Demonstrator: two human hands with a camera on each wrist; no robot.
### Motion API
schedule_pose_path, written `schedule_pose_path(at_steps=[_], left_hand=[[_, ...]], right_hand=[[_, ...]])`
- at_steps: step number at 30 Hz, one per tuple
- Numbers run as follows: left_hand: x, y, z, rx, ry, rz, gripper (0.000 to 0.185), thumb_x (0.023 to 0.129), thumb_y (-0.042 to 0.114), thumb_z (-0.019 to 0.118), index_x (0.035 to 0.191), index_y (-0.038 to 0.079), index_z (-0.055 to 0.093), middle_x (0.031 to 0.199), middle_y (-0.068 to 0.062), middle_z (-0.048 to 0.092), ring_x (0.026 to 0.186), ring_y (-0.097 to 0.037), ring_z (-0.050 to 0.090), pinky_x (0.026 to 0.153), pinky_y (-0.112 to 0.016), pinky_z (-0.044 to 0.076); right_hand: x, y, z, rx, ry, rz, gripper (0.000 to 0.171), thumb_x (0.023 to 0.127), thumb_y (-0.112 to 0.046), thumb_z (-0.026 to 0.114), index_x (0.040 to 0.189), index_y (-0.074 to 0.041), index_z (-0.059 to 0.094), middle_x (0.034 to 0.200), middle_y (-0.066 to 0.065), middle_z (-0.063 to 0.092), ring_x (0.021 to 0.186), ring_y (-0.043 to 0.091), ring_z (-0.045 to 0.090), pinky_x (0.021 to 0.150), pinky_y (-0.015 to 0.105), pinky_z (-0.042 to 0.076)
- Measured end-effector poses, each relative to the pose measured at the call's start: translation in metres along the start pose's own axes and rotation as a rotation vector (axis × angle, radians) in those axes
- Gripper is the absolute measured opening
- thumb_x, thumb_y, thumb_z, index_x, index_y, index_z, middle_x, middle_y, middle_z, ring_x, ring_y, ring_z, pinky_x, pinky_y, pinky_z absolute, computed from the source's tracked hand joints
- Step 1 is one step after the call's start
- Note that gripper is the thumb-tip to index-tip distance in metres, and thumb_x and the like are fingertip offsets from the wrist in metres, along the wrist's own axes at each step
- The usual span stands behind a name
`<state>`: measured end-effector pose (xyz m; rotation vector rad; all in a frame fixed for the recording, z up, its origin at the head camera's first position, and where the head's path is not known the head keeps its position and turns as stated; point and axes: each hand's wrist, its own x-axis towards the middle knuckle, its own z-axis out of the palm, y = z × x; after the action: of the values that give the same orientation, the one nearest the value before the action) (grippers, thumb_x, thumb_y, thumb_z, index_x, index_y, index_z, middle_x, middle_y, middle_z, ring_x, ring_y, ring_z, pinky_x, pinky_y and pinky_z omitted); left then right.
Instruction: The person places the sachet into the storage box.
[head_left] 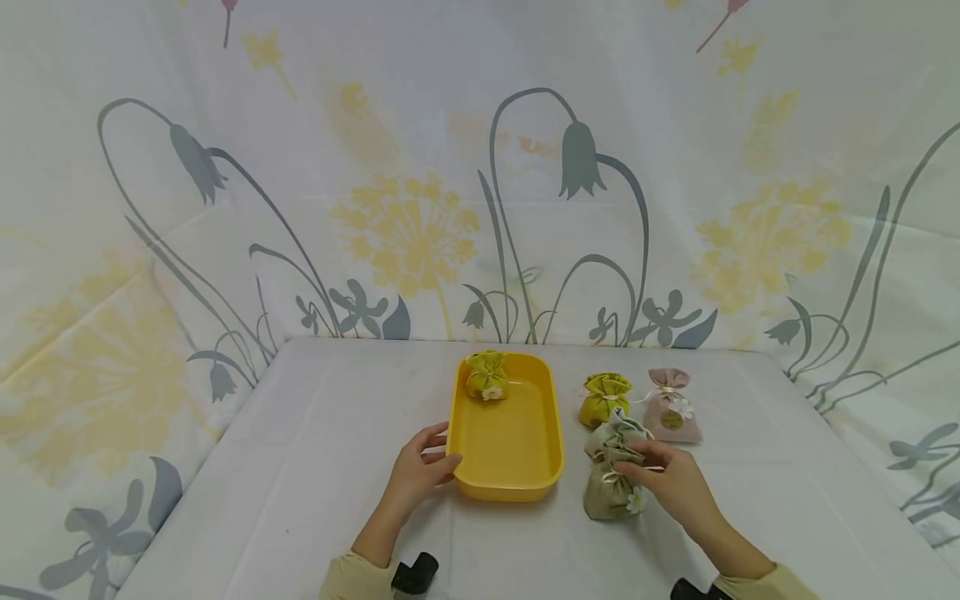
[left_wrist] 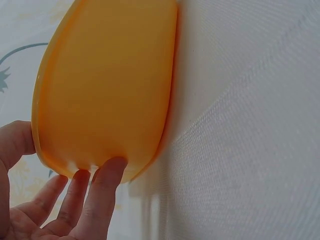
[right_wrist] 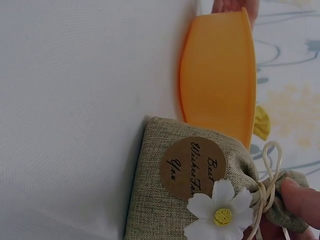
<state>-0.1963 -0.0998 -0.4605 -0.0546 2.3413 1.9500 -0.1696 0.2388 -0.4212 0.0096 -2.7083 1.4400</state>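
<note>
A yellow plastic tray [head_left: 506, 437] stands on the white cloth. My left hand [head_left: 420, 462] holds its near left corner, thumb at the rim and fingers against the outer wall [left_wrist: 105, 90]. Inside the tray, at the far left, sits a yellow-green drawstring pouch [head_left: 487, 377]. To the tray's right, my right hand [head_left: 671, 483] pinches the gathered neck of a grey-green drawstring pouch [head_left: 609, 493]. In the right wrist view this pouch [right_wrist: 155, 175] shows a round brown "Best Wishes For You" label and a white flower. Its base appears to rest on the cloth.
Behind the held pouch is more pale grey-green cloth [head_left: 617, 425], partly hidden, seemingly another pouch. Beyond it stand a yellow-green pouch [head_left: 603, 402] and a pink pouch [head_left: 672, 408] with a white flower. A flower-printed curtain [head_left: 450, 167] rises along the table's back.
</note>
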Motion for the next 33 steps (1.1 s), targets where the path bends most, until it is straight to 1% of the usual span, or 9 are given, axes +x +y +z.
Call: schedule_pose_path(at_steps=[8,12,17,23,26,29,33], left_hand=[[0.000,0.000,0.000,-0.003,-0.006,0.006,0.055,0.085,0.014,0.068,0.135,0.006,0.046,0.123,-0.018,0.051,0.101,-0.029,0.059,0.073,-0.033,0.056],[0.001,0.000,0.001,-0.005,-0.009,0.010,0.055,0.085,0.015,0.068,0.135,0.006,0.045,0.123,-0.018,0.051,0.101,-0.029,0.058,0.073,-0.033,0.056],[0.001,0.000,0.001,-0.005,-0.008,0.013,0.056,0.085,0.014,0.068,0.135,0.006,0.045,0.123,-0.018,0.051,0.101,-0.029,0.059,0.073,-0.033,0.056],[0.001,-0.001,0.000,-0.007,-0.009,0.014,0.056,0.085,0.014,0.068,0.135,0.006,0.045,0.123,-0.018,0.051,0.101,-0.028,0.059,0.073,-0.033,0.056],[0.001,-0.001,0.000,-0.006,-0.011,0.017,0.056,0.085,0.014,0.068,0.135,0.005,0.045,0.123,-0.018,0.051,0.101,-0.028,0.059,0.073,-0.033,0.056],[0.001,-0.001,0.000,-0.004,-0.010,0.017,0.056,0.085,0.015,0.068,0.135,0.005,0.045,0.123,-0.019,0.051,0.101,-0.028,0.059,0.073,-0.033,0.056],[0.000,-0.001,0.000,-0.002,-0.008,0.015,0.056,0.085,0.015,0.068,0.135,0.005,0.045,0.123,-0.019,0.051,0.101,-0.029,0.059,0.073,-0.033,0.056]], right_hand=[[-0.002,-0.004,0.000,-0.001,0.033,0.023,0.035,0.078,-0.019,0.075,0.105,0.002,0.066,0.098,0.011,0.067,0.084,0.016,0.060,0.065,0.023,0.049],[-0.002,-0.009,-0.002,0.013,0.038,0.054,0.037,0.079,-0.023,0.075,0.106,0.001,0.067,0.100,0.009,0.066,0.083,0.012,0.058,0.064,0.023,0.049],[-0.002,-0.018,-0.004,0.001,0.055,0.053,0.039,0.080,-0.028,0.074,0.108,-0.001,0.067,0.103,0.009,0.064,0.082,0.011,0.056,0.063,0.024,0.048],[-0.002,-0.029,-0.007,-0.003,0.062,0.048,0.042,0.080,-0.030,0.074,0.109,-0.001,0.066,0.097,0.007,0.064,0.081,0.013,0.055,0.063,0.026,0.047],[-0.001,-0.035,-0.007,0.016,0.075,0.019,0.039,0.080,-0.028,0.074,0.108,-0.001,0.066,0.097,0.007,0.063,0.080,0.012,0.055,0.063,0.025,0.047],[0.001,-0.042,-0.008,0.043,0.091,-0.028,0.036,0.081,-0.024,0.073,0.106,0.000,0.067,0.097,0.008,0.063,0.078,0.011,0.056,0.062,0.025,0.049],[0.004,-0.053,-0.009,0.054,0.105,-0.073,0.034,0.081,-0.023,0.073,0.105,0.000,0.066,0.092,0.008,0.064,0.075,0.010,0.057,0.062,0.025,0.050]])
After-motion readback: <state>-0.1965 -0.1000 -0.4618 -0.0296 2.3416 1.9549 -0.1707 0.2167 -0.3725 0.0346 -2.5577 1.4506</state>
